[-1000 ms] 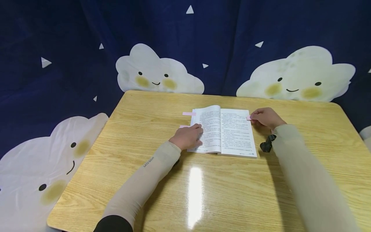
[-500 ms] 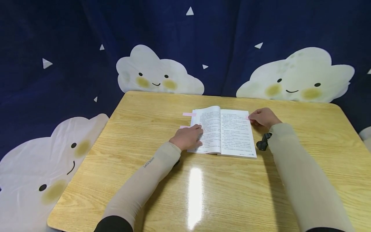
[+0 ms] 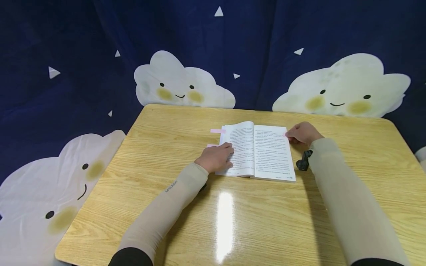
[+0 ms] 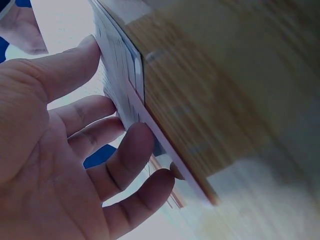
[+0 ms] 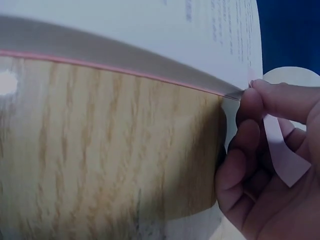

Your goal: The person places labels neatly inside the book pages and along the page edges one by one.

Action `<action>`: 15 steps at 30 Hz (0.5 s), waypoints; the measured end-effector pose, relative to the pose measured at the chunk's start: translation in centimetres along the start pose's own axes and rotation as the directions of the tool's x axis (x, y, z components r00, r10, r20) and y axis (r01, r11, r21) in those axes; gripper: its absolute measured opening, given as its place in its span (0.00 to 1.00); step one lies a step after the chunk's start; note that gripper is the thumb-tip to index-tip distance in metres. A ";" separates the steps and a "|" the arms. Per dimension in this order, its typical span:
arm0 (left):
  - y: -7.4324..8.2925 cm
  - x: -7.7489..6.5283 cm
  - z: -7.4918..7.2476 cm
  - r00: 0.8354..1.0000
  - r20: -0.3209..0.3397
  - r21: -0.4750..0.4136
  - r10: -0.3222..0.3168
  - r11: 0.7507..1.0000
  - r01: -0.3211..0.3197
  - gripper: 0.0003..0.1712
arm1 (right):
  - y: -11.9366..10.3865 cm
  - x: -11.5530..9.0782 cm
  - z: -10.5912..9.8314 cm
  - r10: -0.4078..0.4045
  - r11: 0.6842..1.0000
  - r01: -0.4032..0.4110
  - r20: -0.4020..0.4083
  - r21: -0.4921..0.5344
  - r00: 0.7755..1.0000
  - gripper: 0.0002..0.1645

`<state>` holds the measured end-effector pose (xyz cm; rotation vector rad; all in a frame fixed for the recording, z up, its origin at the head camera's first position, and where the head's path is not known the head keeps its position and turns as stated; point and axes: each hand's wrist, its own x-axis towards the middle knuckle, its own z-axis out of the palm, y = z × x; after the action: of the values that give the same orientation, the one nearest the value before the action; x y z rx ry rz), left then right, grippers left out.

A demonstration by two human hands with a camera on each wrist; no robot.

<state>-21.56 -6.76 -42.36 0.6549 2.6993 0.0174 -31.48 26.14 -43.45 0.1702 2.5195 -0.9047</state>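
The open book (image 3: 273,155) lay face up just right of the middle of the frame in the head view, on the wooden table (image 3: 179,229). Between its left-hand pages sat two pink strips: the upper strip (image 3: 217,131) stuck out past the page edge, and the lower strip (image 3: 212,145) was partly hidden by the left hand (image 3: 214,158). That hand was loosely open, its parted fingers a little bent and resting on the left page. At the book's upper right edge, the right hand (image 3: 303,133) pinched a third pink strip (image 5: 282,157) between thumb and forefinger. In the right wrist view this strip met the page at centre right, its loose end hanging curved before the palm at lower right; the other fingers were curled. A dark blue curtain (image 3: 253,40) printed with white clouds (image 3: 346,83) filled the upper part of the head view. Compared with a second earlier, the right fingers had come slightly further in over the page edge, covering more of the third strip, while the left hand and the book had stayed practically where they were
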 end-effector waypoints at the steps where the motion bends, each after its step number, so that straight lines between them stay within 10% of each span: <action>1: 0.0 0.0 0.0 1.000 -0.001 -0.001 0.000 1.000 0.000 0.32 | 0.0 0.0 0.0 0.002 1.000 -0.002 0.000 -0.002 1.000 0.20; 15: -0.1 0.1 0.0 1.000 0.003 -0.003 0.000 1.000 0.000 0.32 | -1.3 -0.8 -0.3 -0.025 0.975 0.010 -0.064 -0.223 0.998 0.25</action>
<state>-21.63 -6.78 -42.38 0.6534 2.6960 0.0209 -31.20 25.33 -42.18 0.1084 2.6647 -0.6256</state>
